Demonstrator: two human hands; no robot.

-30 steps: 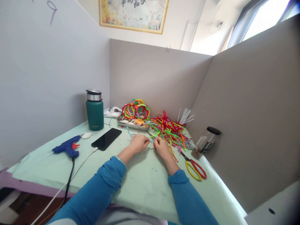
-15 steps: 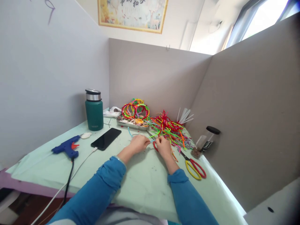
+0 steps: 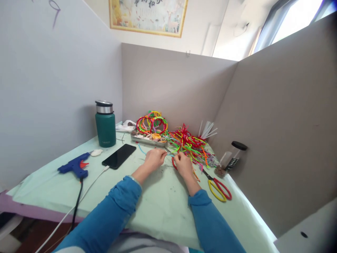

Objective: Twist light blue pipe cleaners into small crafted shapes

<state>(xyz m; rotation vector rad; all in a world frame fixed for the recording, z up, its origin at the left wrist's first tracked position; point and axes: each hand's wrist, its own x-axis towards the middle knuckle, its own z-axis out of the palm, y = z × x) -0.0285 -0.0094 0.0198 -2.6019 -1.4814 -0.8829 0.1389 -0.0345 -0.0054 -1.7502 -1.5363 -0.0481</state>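
My left hand and my right hand are close together over the middle of the table, fingers pinched. Between them runs a thin light-blue pipe cleaner, whose loose end sticks out beyond my left hand. Both hands grip it. Just behind my right hand lies a heap of coloured pipe cleaners. A red loop shows partly beside my right fingers. Behind my left hand is a metal tray of small pieces, with colourful rings on it.
Scissors with red and yellow handles lie right, near a clear jar. On the left are a blue glue gun, a black phone with a white cable, and a green bottle. Grey partitions enclose the table.
My left hand has shifted slightly left and up, away from my right hand. The loose blue end has swung left and lower. My right hand has hardly moved.
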